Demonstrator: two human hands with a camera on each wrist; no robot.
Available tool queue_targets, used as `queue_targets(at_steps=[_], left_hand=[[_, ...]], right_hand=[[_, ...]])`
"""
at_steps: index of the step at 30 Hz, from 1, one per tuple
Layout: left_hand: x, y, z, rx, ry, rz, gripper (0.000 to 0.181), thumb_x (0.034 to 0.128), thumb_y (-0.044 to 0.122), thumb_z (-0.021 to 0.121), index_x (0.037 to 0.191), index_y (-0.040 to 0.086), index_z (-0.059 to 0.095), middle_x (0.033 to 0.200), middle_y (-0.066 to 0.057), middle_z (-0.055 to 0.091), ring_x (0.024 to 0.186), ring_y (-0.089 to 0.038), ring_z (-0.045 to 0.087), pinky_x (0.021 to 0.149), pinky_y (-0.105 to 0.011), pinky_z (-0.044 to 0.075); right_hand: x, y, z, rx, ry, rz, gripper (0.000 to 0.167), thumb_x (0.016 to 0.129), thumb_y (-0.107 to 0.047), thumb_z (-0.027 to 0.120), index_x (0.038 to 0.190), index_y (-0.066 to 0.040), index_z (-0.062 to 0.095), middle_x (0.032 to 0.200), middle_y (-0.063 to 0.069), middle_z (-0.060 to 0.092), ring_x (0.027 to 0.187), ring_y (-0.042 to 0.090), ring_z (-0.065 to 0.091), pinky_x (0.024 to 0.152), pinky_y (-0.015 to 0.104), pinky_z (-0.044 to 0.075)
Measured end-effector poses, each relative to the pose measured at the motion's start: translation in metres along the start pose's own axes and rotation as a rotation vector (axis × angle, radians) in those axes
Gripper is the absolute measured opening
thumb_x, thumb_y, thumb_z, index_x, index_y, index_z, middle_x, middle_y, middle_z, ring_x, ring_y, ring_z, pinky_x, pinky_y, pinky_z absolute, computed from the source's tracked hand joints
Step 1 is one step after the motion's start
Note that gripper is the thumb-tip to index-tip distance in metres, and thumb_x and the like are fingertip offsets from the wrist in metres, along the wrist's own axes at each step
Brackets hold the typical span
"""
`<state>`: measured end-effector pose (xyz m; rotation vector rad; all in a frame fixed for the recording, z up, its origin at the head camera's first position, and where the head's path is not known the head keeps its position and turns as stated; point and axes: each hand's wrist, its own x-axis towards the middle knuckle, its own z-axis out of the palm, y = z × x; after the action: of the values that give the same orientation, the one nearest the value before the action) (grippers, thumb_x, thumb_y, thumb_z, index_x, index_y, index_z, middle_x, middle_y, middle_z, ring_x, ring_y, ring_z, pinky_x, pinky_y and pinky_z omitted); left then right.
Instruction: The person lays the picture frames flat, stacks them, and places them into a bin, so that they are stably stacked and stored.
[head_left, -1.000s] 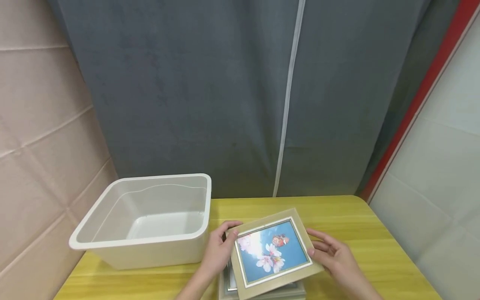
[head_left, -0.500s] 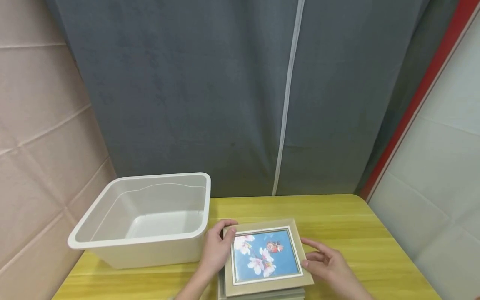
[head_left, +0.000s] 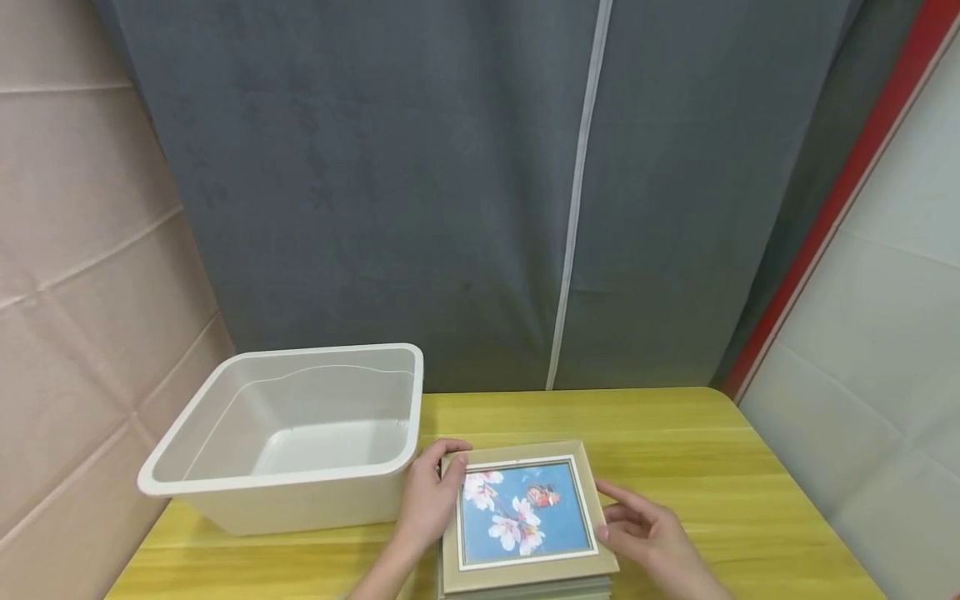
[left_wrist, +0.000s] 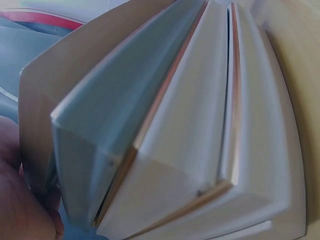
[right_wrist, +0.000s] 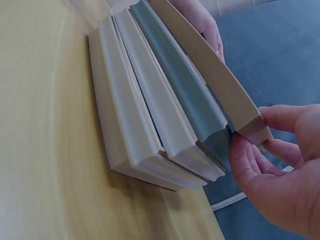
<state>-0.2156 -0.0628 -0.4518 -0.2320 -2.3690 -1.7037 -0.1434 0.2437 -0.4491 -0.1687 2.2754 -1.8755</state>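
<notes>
A beige picture frame (head_left: 527, 517) with a photo of pink-white blossoms and a butterfly on blue lies on top of a stack of frames (head_left: 558, 590). My left hand (head_left: 430, 500) grips its far left corner, thumb on the upper face. On the opposite side my right hand (head_left: 647, 537) pinches the right edge between thumb and fingers. In the right wrist view a blue-grey frame (right_wrist: 180, 75) comes directly under the beige one (right_wrist: 212, 65), with a narrow gap between them at the near end. Paler frames (right_wrist: 150, 95) make up the lower stack.
Left of the stack stands a white plastic tub (head_left: 279, 482), its visible inside bare. Both rest on a yellow wood-grain table (head_left: 720, 467). A grey curtain (head_left: 390, 208) hangs behind, with light panels on either side.
The beige frame, earlier tilted and held above the stack, has come down and turned into line with it. Both hands have moved slightly left and stayed on its edges.
</notes>
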Motion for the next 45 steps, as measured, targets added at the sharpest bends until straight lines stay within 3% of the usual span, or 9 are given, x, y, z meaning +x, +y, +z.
queue_targets(at_steps=[3, 19, 26, 33, 40, 45], left_hand=[[-0.002, -0.001, 0.0, -0.009, 0.01, 0.003, 0.016, 0.0977, 0.008, 0.063, 0.11, 0.01, 0.073, 0.12, -0.008, 0.07, 0.121, -0.033, 0.06, 0.106, -0.059, 0.042], [-0.006, -0.006, 0.006, -0.026, -0.016, -0.016, 0.014, 0.0995, 0.009, 0.061, 0.108, 0.009, 0.072, 0.117, -0.007, 0.069, 0.117, -0.03, 0.059, 0.103, -0.056, 0.043], [-0.008, -0.009, 0.009, -0.06, -0.047, -0.057, 0.017, 0.0982, 0.005, 0.06, 0.109, 0.008, 0.073, 0.117, -0.007, 0.07, 0.105, -0.023, 0.058, 0.094, -0.044, 0.046], [-0.005, -0.01, 0.011, -0.127, -0.016, -0.118, 0.018, 0.1003, 0.01, 0.059, 0.109, 0.005, 0.074, 0.113, -0.005, 0.072, 0.111, -0.025, 0.061, 0.103, -0.051, 0.042], [-0.003, -0.008, 0.013, -0.156, 0.003, -0.145, 0.022, 0.1021, 0.013, 0.056, 0.107, 0.004, 0.075, 0.11, -0.005, 0.073, 0.111, -0.025, 0.062, 0.102, -0.046, 0.044], [-0.003, -0.008, 0.013, -0.143, -0.012, -0.155, 0.023, 0.1027, 0.015, 0.055, 0.108, 0.004, 0.075, 0.11, -0.004, 0.073, 0.11, -0.023, 0.062, 0.102, -0.045, 0.043]], right_hand=[[0.0, 0.001, 0.003, -0.018, 0.016, -0.016, 0.066, 0.096, -0.009, 0.07, 0.151, 0.011, 0.038, 0.118, 0.016, 0.065, 0.1, 0.015, 0.063, 0.085, 0.026, 0.056], [-0.005, 0.013, 0.009, -0.012, 0.067, -0.103, 0.063, 0.093, -0.002, 0.07, 0.147, 0.013, 0.042, 0.125, 0.015, 0.057, 0.095, 0.014, 0.061, 0.079, 0.028, 0.057], [-0.007, 0.017, 0.011, -0.019, 0.066, -0.095, 0.061, 0.094, -0.003, 0.069, 0.145, 0.015, 0.043, 0.125, 0.015, 0.057, 0.097, 0.012, 0.059, 0.078, 0.028, 0.056], [-0.007, 0.019, 0.014, -0.037, 0.073, -0.156, 0.059, 0.094, -0.003, 0.069, 0.145, 0.014, 0.045, 0.125, 0.016, 0.058, 0.1, 0.013, 0.06, 0.08, 0.029, 0.057], [-0.006, 0.021, 0.018, -0.041, 0.037, -0.092, 0.07, 0.095, -0.008, 0.07, 0.153, 0.01, 0.033, 0.134, 0.022, 0.046, 0.11, 0.017, 0.055, 0.088, 0.029, 0.055], [-0.005, 0.025, 0.027, -0.075, 0.059, -0.124, 0.07, 0.098, -0.008, 0.066, 0.155, 0.008, 0.03, 0.138, 0.023, 0.036, 0.113, 0.02, 0.047, 0.086, 0.027, 0.052]])
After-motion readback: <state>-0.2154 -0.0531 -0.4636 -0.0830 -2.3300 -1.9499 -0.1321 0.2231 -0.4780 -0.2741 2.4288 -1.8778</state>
